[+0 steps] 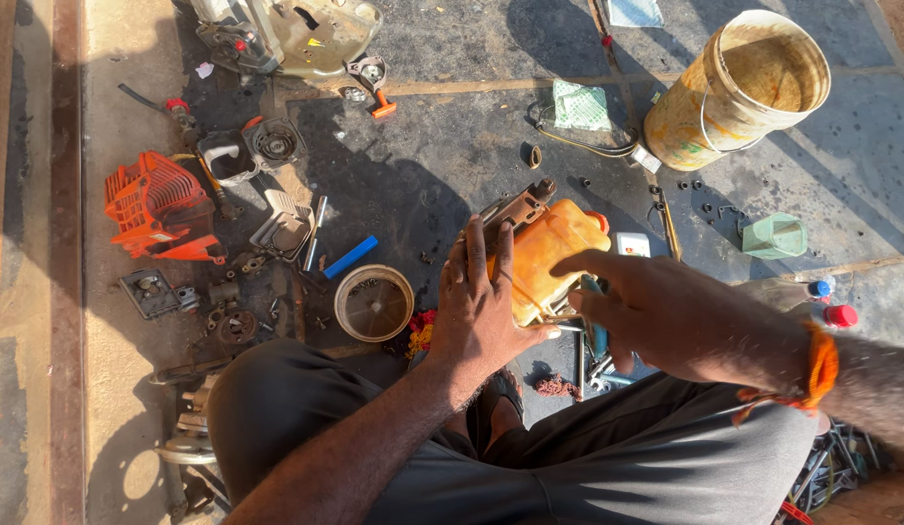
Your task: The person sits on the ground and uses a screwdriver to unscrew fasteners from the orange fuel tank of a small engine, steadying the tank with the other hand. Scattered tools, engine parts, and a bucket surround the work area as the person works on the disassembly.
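Both hands, left hand (481,306) & right hand (656,306), grip 1 orange tank (549,253).

The left hand (481,306) covers the near left side of the orange tank (552,261), and the right hand (656,311) hides its right end. A machine housing (296,34) at far left runs off the top edge. Small bolts (700,187) near the bucket (739,87) are too tiny to identify.

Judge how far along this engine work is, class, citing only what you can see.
Done: the machine is stripped, with an orange cover and loose metal parts spread on the floor. In hand: left hand and right hand hold the orange tank assembly. Left: every scattered part lies unassembled.
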